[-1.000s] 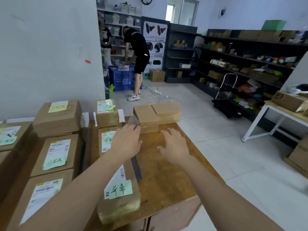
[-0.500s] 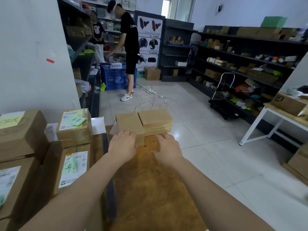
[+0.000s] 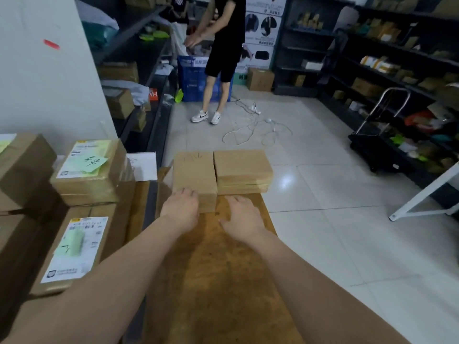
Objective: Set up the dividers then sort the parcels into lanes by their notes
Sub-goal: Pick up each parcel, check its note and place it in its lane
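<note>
Since half a second ago my view has dipped and closed in on the table's far end, and both hands have stayed at the two boxes there. My left hand (image 3: 180,209) is open, its fingers laid nearly straight against the near top edge of the plain brown cardboard box (image 3: 193,173) at mid-frame. My right hand (image 3: 242,217) is also open, fingers spread flat on the worn wooden tabletop (image 3: 218,281). It sits just before the flat brown cardboard box (image 3: 242,168), which touches the first box's right side; I cannot tell whether the fingertips reach it. At the left of the frame sit a tape-wrapped parcel with a green note (image 3: 89,167) and, below it, a labelled parcel with a green note (image 3: 74,252).
</note>
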